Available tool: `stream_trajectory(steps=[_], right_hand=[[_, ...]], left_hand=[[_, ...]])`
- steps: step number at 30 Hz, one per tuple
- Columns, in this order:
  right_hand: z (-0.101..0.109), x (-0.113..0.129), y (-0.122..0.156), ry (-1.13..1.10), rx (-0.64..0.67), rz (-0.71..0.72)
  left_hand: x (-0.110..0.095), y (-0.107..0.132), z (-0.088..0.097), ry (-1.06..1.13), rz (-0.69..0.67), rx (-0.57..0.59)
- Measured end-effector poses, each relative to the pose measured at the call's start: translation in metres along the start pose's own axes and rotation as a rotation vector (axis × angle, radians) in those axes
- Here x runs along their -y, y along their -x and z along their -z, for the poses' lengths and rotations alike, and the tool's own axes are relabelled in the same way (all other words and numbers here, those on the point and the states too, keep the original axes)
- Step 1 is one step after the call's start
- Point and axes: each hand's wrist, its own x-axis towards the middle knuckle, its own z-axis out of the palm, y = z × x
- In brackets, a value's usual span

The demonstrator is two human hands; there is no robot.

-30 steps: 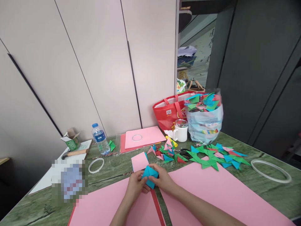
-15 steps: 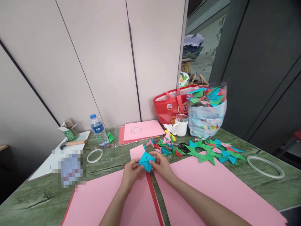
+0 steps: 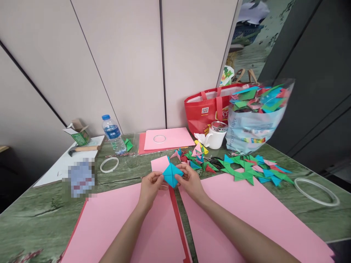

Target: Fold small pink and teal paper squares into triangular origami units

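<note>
pinching the blue, diamond-shaped folded paper (image 3: 172, 174), i had my left grip (image 3: 150, 187) and right grip (image 3: 192, 183) clamped on its opposite sides; uneven thumb pressure could have skewed the creases.

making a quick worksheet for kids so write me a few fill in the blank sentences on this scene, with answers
The left hand and right hand hold a folded paper coloured ____.
The mug stands in front of a shopping bag coloured ____.
The large sheet under the right forearm is ____.
In this view, the bottle is to the ____ of the mug.
Missing words: blue; red; pink; left.
</note>
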Motion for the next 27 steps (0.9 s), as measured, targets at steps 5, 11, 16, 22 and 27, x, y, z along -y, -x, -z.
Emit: stream_trajectory(steps=[5,11,16,22,27], right_hand=[[-0.0030,-0.0052,0.0009,-0.005,0.064,-0.026],[-0.0052,-0.0042,0.0024,-0.041,0.163,-0.061],[-0.0025,-0.0019,0.0002,-0.063,0.136,-0.080],[-0.0007,-0.0035,-0.0012,-0.055,0.146,-0.090],[-0.0011,-0.0042,-0.0003,-0.037,0.147,-0.097]], left_hand=[[0.0009,-0.0010,-0.0001,-0.017,0.006,0.002],[0.0020,-0.0030,0.0036,-0.073,-0.034,-0.070],[-0.0024,-0.0012,0.0023,-0.086,-0.021,-0.042],[-0.0037,0.0001,0.0001,-0.058,-0.045,-0.048],[-0.0018,-0.0005,0.0012,-0.133,-0.019,0.009]])
